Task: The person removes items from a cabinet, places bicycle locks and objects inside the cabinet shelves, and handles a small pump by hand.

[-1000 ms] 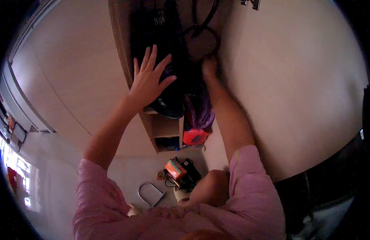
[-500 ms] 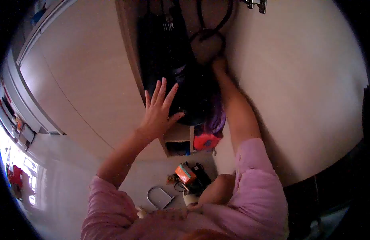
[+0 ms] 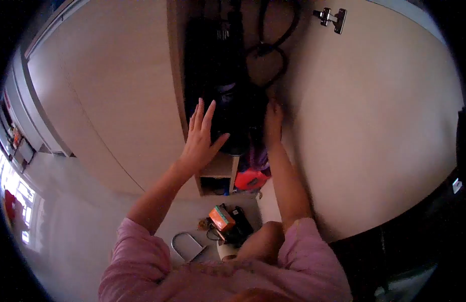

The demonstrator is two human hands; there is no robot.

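A large black object, perhaps a bag, stands in a narrow wooden cabinet; its details are lost in shadow. My left hand lies against its lower left side, fingers spread and holding nothing. At its right side is my right hand, dim and partly in shadow, so what its fingers do is unclear. A dark looped hose or cable hangs above my right hand. Below the black object are a purple cloth and a red item.
The cabinet door with a metal hinge stands open on the right. A small shelf is under the black object. On the floor lie an orange box, black items and a U-shaped metal piece.
My right hand has come down from beside the hose along the black object's right side. My left hand's fingers have drawn somewhat closer together. The view has shifted, showing more of the hinge.
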